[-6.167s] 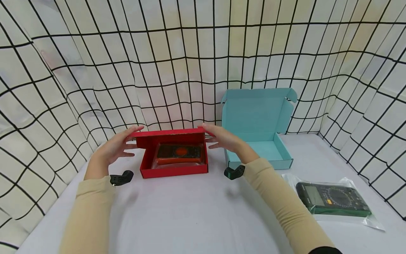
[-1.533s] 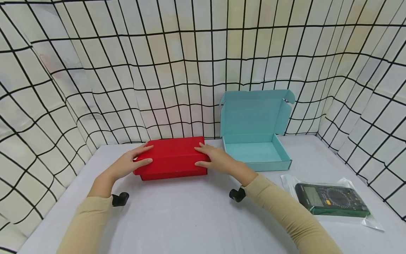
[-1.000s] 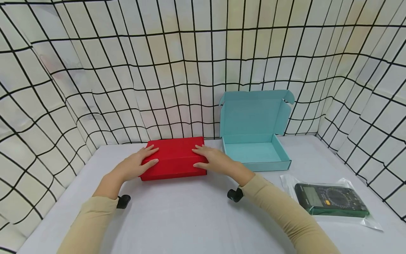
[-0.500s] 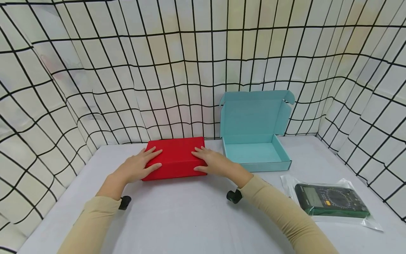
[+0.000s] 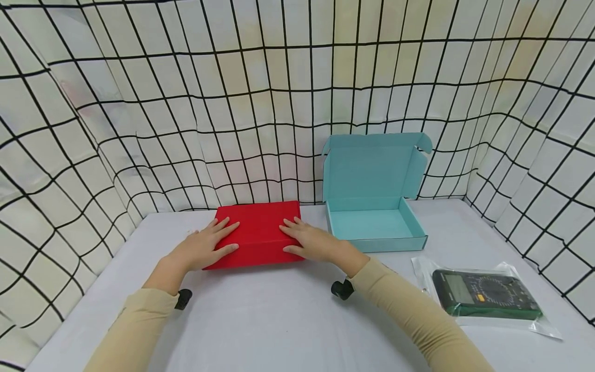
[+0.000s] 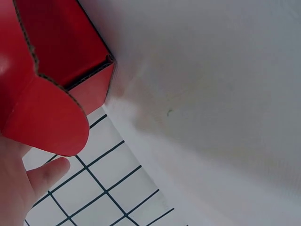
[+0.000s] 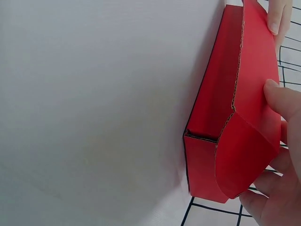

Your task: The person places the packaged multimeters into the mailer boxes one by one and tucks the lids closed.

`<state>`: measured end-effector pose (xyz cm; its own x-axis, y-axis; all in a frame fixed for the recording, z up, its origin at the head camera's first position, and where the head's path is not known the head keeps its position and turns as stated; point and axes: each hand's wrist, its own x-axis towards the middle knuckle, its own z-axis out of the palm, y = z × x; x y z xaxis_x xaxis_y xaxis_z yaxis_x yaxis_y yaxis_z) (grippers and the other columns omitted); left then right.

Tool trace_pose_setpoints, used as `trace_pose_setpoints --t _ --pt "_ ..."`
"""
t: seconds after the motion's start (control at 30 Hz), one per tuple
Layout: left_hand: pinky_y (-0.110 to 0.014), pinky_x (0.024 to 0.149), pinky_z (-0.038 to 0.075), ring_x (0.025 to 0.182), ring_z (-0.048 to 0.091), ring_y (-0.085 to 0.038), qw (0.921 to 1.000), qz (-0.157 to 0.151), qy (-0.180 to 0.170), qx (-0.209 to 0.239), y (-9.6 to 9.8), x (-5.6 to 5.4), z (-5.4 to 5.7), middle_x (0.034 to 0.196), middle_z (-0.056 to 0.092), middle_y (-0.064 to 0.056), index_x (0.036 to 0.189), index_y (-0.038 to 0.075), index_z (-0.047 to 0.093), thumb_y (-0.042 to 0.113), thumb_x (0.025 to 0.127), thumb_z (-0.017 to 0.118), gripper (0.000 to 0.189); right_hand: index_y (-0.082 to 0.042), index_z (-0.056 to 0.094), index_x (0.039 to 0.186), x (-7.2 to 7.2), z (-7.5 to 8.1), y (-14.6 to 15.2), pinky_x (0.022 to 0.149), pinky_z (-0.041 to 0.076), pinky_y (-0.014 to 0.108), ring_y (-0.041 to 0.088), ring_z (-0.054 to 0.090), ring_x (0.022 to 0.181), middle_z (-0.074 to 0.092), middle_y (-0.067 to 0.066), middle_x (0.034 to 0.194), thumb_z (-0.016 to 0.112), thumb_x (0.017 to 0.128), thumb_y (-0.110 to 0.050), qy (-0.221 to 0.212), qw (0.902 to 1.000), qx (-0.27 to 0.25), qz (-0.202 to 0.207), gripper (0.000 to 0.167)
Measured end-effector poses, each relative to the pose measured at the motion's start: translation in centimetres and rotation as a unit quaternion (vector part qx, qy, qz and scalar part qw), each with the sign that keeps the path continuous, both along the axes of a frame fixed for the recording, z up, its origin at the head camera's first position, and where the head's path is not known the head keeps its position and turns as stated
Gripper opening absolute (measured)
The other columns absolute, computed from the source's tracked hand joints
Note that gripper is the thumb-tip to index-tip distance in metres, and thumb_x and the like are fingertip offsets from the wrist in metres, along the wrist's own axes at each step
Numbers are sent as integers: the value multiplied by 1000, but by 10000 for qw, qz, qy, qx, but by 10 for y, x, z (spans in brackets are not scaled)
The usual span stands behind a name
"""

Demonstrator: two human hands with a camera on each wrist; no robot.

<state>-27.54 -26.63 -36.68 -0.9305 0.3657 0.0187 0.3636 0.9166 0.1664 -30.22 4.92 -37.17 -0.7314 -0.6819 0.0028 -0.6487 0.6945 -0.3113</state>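
Observation:
A red cardboard box point(image 5: 257, 221) sits left of centre at the back of the table, its lid lowered over it. From the left, my left hand point(image 5: 197, 249) rests on the lid with fingers spread. My right hand point(image 5: 315, 242) touches its right end, fingers stretched across the top and thumb on the front flap. The right wrist view shows that front flap point(image 7: 256, 61) hanging outside the front wall, with a rounded side ear point(image 7: 244, 155) sticking out. A similar ear point(image 6: 47, 117) shows in the left wrist view. The box's contents are hidden.
To the right stands a teal box point(image 5: 390, 244), lid upright and nothing inside. A dark green multimeter point(image 5: 488, 293) in a clear plastic bag lies at the right. White cloth covers the table point(image 5: 279, 320); black netting over white sheets point(image 5: 260, 103) encloses the back and sides.
Earlier the red lid was raised, showing an orange-and-black multimeter inside; now it is down over it. Lately my left hand has slid slightly right along the lid, and its flap tilts outward.

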Motion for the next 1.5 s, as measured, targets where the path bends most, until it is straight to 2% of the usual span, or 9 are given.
trace_pose_setpoints --t 0.43,0.6,0.8,0.93,1.3,1.5 --pt "-80 107 20 148 19 -52 9997 -8 -235 26 1 4 0 165 25 -24 161 13 33 55 100 57 78 -13 30 163 2 -5 -1 114 39 45 33 13 156 21 7 169 62 103 -37 -8 9999 128 79 72" --pt "-80 108 19 149 16 -52 9995 -8 -313 57 1 8 0 166 22 -24 162 13 31 55 100 56 79 -12 26 163 5 -7 -1 117 33 45 34 11 156 18 8 170 61 104 -36 37 9994 267 195 73" --pt "-79 109 19 149 15 -51 9995 41 -310 -9 2 11 -3 167 19 -23 163 13 29 56 100 56 81 -10 20 164 6 -9 -2 121 24 48 36 7 156 11 10 171 63 101 -42 173 9974 599 368 83" --pt "-79 109 18 150 13 -51 9995 69 -311 25 2 11 -3 167 17 -23 163 13 28 55 99 56 81 -9 16 165 8 -9 -2 122 21 50 35 4 156 8 10 172 64 99 -46 195 9965 707 404 89" --pt "-80 108 20 149 12 -52 9993 44 -368 83 2 11 -7 167 15 -23 162 11 27 55 100 56 82 -8 14 165 10 -9 -2 121 22 53 34 3 156 8 9 172 67 97 -47 258 9939 995 401 95" --pt "-80 108 19 150 10 -51 9991 65 -400 109 3 6 -8 167 14 -23 163 12 26 53 100 56 81 -9 13 165 8 -10 -1 121 22 53 34 3 156 8 9 172 68 96 -47 292 9940 992 354 96"
